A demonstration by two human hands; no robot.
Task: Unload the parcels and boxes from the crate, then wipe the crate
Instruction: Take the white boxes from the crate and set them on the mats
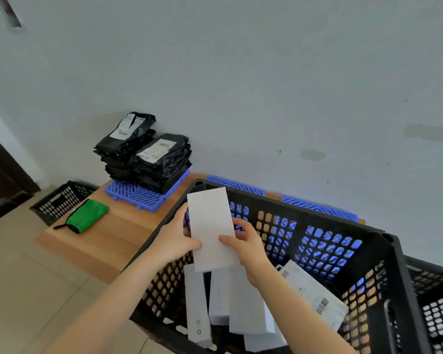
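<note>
One white box is held above the black crate, gripped along its long edges by the left hand and right hand. Several more boxes lie inside. Best carry it level over the rim and set it flat by the stacked black parcels on the blue tile.

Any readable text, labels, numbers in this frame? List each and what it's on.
Nothing legible.
Shipping labels on the black parcels: print and barcodes, too blurred.
Label on the rightmost box in the crate: barcode, text too small.
The grey box in the crate: two ring marks, no words.
The held white box: blank face.
</note>
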